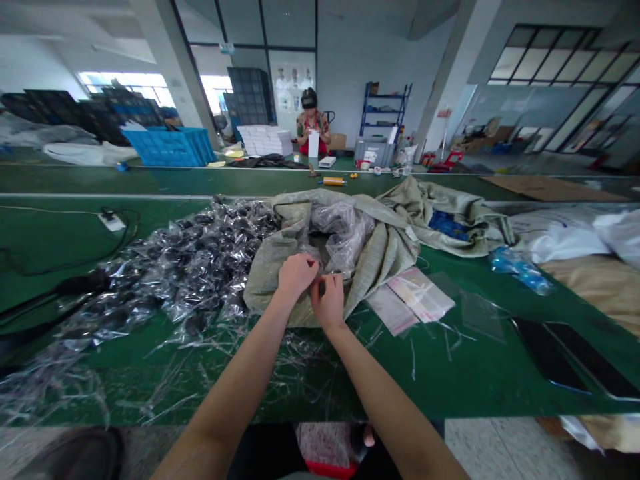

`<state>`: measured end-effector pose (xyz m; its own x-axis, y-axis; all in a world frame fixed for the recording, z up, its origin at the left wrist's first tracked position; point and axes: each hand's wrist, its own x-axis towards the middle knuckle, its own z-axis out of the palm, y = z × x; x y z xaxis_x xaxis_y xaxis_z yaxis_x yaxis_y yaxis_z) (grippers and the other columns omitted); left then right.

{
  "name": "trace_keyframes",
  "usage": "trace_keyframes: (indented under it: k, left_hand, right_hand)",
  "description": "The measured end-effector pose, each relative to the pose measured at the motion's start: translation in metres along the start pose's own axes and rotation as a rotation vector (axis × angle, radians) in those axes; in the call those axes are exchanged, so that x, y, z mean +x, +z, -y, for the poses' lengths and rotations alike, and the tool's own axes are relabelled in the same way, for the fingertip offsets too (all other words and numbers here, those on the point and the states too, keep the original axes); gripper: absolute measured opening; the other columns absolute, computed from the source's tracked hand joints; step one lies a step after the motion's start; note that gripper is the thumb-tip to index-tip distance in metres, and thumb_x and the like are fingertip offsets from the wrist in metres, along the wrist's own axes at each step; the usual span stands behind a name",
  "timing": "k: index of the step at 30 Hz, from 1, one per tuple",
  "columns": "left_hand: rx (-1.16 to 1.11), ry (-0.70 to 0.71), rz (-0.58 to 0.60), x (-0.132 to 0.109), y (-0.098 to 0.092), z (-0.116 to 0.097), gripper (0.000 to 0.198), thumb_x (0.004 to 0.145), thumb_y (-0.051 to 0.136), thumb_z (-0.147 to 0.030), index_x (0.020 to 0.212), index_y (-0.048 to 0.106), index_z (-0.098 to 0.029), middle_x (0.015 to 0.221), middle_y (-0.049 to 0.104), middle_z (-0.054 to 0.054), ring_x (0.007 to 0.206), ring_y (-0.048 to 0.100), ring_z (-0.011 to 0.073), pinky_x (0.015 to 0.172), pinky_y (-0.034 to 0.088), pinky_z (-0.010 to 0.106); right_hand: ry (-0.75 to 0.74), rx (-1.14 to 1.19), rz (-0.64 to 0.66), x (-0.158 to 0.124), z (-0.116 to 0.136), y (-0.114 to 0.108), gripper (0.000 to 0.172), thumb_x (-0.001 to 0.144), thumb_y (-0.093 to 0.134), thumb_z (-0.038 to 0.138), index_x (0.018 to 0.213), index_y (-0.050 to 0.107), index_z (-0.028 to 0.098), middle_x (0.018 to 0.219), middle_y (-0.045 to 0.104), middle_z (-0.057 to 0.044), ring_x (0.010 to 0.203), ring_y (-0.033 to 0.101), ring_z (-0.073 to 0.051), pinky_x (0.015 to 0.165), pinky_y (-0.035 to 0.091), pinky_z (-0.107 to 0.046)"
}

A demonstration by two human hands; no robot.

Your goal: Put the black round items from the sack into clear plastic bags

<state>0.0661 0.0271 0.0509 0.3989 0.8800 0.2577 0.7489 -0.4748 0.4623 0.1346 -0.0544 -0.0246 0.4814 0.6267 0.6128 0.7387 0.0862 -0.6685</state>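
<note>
My left hand and my right hand are close together, fingers curled around a small dark item wrapped in clear plastic. Both rest over a grey-green woven sack, which lies open and holds crumpled clear plastic. To the left spreads a large heap of dark items in clear plastic wrap. Flat clear bags with paper inserts lie just right of my right hand. Plastic offcuts litter the green table below my wrists.
Two flat black panels and white bags lie at the right. A power strip and cables sit at the left. Beyond a green belt, a co-worker sits among white boxes, blue crates and shelving.
</note>
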Motion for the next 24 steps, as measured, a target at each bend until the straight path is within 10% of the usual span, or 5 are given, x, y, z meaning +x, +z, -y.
trace_keyframes:
  k: [13, 24]
  left_hand:
    - [-0.293, 0.297, 0.323, 0.021, -0.023, 0.03, 0.03, 0.084, 0.05, -0.037, 0.073, 0.07, -0.017, 0.077, 0.072, 0.003, 0.075, 0.062, 0.0174, 0.074, 0.044, 0.024]
    - [-0.435, 0.073, 0.076, 0.015, 0.017, 0.024, 0.044, 0.093, 0.033, -0.042, 0.06, 0.051, -0.019, 0.06, 0.058, 0.0, 0.062, 0.054, 0.0142, 0.067, 0.041, 0.025]
  right_hand:
    - [0.185, 0.478, 0.267, 0.042, -0.051, -0.051, 0.023, 0.085, 0.054, 0.04, 0.078, 0.061, 0.02, 0.077, 0.065, -0.002, 0.075, 0.06, -0.017, 0.076, 0.048, -0.03]
    - [0.25, 0.683, 0.4, 0.069, -0.068, -0.043, 0.027, 0.08, 0.056, 0.045, 0.068, 0.059, 0.02, 0.072, 0.062, -0.001, 0.076, 0.059, -0.017, 0.079, 0.049, -0.031]
